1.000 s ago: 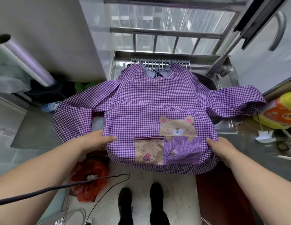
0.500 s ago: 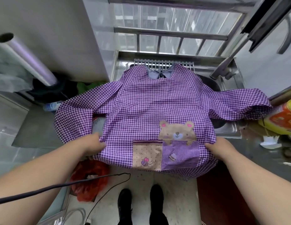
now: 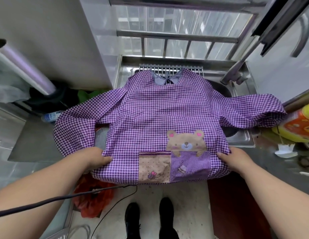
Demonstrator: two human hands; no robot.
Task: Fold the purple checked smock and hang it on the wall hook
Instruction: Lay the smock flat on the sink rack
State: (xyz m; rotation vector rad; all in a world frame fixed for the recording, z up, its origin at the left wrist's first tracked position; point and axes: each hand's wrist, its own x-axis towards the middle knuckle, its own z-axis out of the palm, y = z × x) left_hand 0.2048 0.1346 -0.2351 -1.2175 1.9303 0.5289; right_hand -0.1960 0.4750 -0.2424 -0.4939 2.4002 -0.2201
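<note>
Purple checked smock lay spread face-up and unfolded across the sink, sleeves out to either side; no fold was made and no wall hook was visible, so nearly all the task remained. Left hand pinched the hem's left edge, and right hand gripped the hem's right edge, both forearms extended.

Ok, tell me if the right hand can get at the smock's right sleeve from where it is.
Probably yes. The right hand grips the smock at its side near the hem, and the sleeve lies spread just beyond it over the sink edge, nothing lying on it. It must let go first.
</note>
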